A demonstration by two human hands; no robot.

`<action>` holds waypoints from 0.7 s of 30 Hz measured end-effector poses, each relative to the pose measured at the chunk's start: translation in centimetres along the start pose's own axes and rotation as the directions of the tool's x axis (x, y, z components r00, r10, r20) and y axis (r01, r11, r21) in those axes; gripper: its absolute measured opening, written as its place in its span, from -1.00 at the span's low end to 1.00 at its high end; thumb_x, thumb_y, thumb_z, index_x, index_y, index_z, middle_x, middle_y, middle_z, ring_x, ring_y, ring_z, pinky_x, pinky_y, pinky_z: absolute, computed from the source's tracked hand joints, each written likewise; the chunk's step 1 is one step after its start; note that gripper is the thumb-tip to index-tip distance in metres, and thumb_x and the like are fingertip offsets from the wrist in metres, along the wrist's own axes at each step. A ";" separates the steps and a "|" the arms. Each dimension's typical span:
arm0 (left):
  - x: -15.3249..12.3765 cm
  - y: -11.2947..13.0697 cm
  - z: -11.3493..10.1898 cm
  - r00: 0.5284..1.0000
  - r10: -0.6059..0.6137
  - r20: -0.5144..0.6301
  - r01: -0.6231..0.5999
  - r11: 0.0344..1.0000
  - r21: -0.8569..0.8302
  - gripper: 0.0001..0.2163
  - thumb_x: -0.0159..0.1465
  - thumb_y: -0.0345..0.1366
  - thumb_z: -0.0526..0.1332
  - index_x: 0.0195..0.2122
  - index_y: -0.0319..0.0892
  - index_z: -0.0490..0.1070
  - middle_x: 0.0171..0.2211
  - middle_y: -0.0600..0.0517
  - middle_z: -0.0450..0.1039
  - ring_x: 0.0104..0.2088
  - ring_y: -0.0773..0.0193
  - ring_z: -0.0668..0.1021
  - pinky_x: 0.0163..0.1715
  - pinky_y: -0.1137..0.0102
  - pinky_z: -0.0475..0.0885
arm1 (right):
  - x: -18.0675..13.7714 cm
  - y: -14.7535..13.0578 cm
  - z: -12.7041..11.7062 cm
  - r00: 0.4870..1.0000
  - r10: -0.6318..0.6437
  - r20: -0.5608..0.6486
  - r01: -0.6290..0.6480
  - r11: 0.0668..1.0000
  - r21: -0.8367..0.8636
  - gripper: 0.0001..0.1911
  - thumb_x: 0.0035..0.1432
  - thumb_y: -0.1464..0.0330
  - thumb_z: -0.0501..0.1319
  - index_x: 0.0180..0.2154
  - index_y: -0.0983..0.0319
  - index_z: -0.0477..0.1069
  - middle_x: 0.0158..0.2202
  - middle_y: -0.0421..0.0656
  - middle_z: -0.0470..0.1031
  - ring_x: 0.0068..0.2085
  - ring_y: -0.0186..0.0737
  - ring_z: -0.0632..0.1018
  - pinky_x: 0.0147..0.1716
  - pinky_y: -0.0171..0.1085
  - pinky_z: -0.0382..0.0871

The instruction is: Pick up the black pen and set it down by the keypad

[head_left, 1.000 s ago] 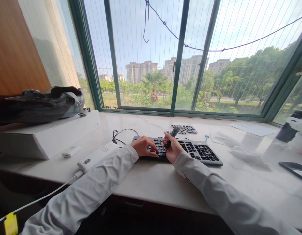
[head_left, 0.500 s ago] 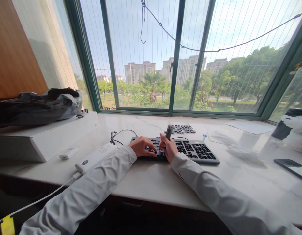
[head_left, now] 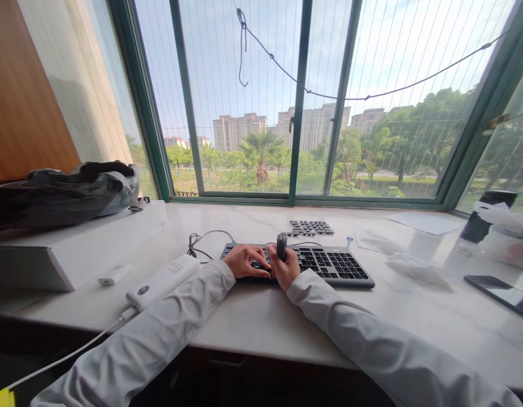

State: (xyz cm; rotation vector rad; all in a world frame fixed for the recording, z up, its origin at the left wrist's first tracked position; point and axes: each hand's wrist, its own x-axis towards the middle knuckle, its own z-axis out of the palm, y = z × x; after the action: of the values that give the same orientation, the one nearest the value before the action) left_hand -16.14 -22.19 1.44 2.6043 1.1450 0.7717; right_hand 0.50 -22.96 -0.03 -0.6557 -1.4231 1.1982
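A black keyboard lies on the pale stone sill in front of me. My left hand rests on the keyboard's left end, fingers curled down onto the keys. My right hand is closed round a small dark tool held upright over the keys just right of the left hand. A patch of loose black keycaps lies on the sill behind the keyboard. Both arms wear white sleeves.
A white box with a dark bag on it stands at left. Near it lie a small white stick, a white power bank with cable, and a black cord. Papers, a phone and a black-and-white object lie right.
The dark tool in my right hand has swung from leaning to the right to standing upright. Both hands stayed on the keyboard's left end. The view shifted slightly.
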 end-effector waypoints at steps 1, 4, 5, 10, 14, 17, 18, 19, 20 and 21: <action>0.0 0.0 0.0 1.000 -0.005 -0.001 0.005 1.000 -0.010 -0.69 0.05 0.00 0.31 -0.31 -0.11 0.61 -0.34 0.02 0.53 -0.36 0.34 0.49 -0.35 0.50 0.33 | 0.0 0.1 0.0 0.997 -0.075 -0.012 0.074 0.995 -0.062 -0.50 0.00 -0.01 0.22 -0.67 0.19 0.14 -0.71 -0.27 0.08 -0.60 -0.37 0.13 -0.62 -0.32 0.02; 0.0 0.1 0.0 1.000 -0.019 -0.003 0.019 0.999 -0.033 -0.69 0.04 -0.01 0.32 -0.31 -0.09 0.61 -0.35 0.02 0.53 -0.35 0.33 0.50 -0.33 0.50 0.35 | 0.0 0.1 0.0 0.973 -0.229 -0.032 0.219 0.956 -0.197 -0.50 0.07 0.03 0.17 -0.68 0.19 0.08 -0.68 -0.26 0.04 -0.57 -0.35 0.12 -0.57 -0.31 0.05; 0.0 0.1 0.0 1.000 -0.018 0.001 0.018 0.999 -0.038 -0.70 0.04 -0.01 0.32 -0.31 -0.09 0.61 -0.35 0.02 0.53 -0.35 0.34 0.50 -0.33 0.51 0.35 | -0.1 0.1 0.1 0.969 -0.245 -0.035 0.232 0.948 -0.218 -0.50 0.08 0.04 0.16 -0.68 0.18 0.07 -0.68 -0.26 0.04 -0.56 -0.34 0.12 -0.57 -0.31 0.05; 0.0 0.1 0.0 1.000 -0.012 0.015 0.013 0.999 -0.041 -0.71 0.07 -0.02 0.30 -0.31 -0.10 0.61 -0.35 0.02 0.53 -0.37 0.36 0.50 -0.30 0.50 0.34 | -0.3 0.1 0.2 0.962 -0.270 -0.042 0.254 0.941 -0.223 -0.54 0.07 0.14 0.20 -0.68 0.19 0.07 -0.68 -0.27 0.04 -0.56 -0.35 0.12 -0.56 -0.30 0.03; 0.0 0.3 -0.1 1.000 -0.006 0.015 0.007 0.999 -0.045 -0.71 0.07 -0.03 0.30 -0.31 -0.12 0.61 -0.34 0.02 0.52 -0.36 0.36 0.49 -0.36 0.51 0.32 | -0.4 0.3 0.1 0.955 -0.295 -0.035 0.280 0.933 -0.225 -0.57 0.08 0.18 0.21 -0.68 0.20 0.13 -0.67 -0.26 0.07 -0.57 -0.35 0.13 -0.55 -0.30 0.03; 0.0 0.4 0.0 1.000 -0.005 0.007 0.005 0.999 -0.039 -0.72 0.07 -0.06 0.31 -0.33 -0.14 0.61 -0.35 0.02 0.52 -0.39 0.37 0.47 -0.43 0.52 0.28 | -0.5 0.7 0.0 0.942 -0.336 -0.002 0.321 0.902 -0.289 -0.58 0.11 0.20 0.18 -0.68 0.20 0.14 -0.68 -0.27 0.07 -0.58 -0.36 0.13 -0.55 -0.29 0.03; 0.0 0.3 0.1 1.000 -0.002 0.001 0.002 0.999 -0.037 -0.72 0.06 -0.06 0.31 -0.34 -0.16 0.60 -0.36 0.02 0.52 -0.40 0.38 0.46 -0.44 0.52 0.27 | -0.5 0.8 -0.1 0.936 -0.351 0.022 0.340 0.887 -0.314 -0.58 0.11 0.21 0.18 -0.68 0.20 0.15 -0.68 -0.27 0.07 -0.59 -0.37 0.14 -0.55 -0.29 0.03; -0.1 0.3 0.1 1.000 0.002 -0.005 -0.002 0.999 -0.033 -0.72 0.06 -0.07 0.32 -0.37 -0.17 0.60 -0.38 0.02 0.51 -0.42 0.39 0.44 -0.46 0.52 0.26 | -0.5 1.0 -0.1 0.929 -0.366 0.049 0.361 0.869 -0.339 -0.59 0.11 0.23 0.17 -0.69 0.20 0.15 -0.69 -0.27 0.09 -0.60 -0.37 0.14 -0.56 -0.29 0.04; -0.1 0.3 0.1 1.000 0.006 -0.011 -0.006 1.000 -0.028 -0.73 0.05 -0.07 0.32 -0.39 -0.19 0.60 -0.40 0.02 0.50 -0.43 0.39 0.43 -0.47 0.52 0.25 | -0.5 1.1 -0.2 0.921 -0.382 0.075 0.382 0.851 -0.360 -0.60 0.12 0.24 0.17 -0.68 0.21 0.16 -0.69 -0.26 0.11 -0.60 -0.37 0.15 -0.56 -0.29 0.05; -0.1 0.3 0.2 1.000 0.007 -0.016 -0.007 1.000 -0.020 -0.72 0.05 -0.07 0.32 -0.41 -0.20 0.59 -0.41 0.03 0.50 -0.45 0.40 0.42 -0.48 0.52 0.24 | -0.5 1.2 -0.2 0.913 -0.397 0.092 0.401 0.834 -0.378 -0.61 0.13 0.24 0.16 -0.67 0.21 0.17 -0.69 -0.26 0.13 -0.61 -0.37 0.17 -0.56 -0.29 0.06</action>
State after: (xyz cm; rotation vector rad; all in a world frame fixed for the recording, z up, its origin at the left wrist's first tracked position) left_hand -15.87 -22.46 1.41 2.5917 1.1266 0.8031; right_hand 0.55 -22.94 -1.33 -0.5785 -1.7264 0.5907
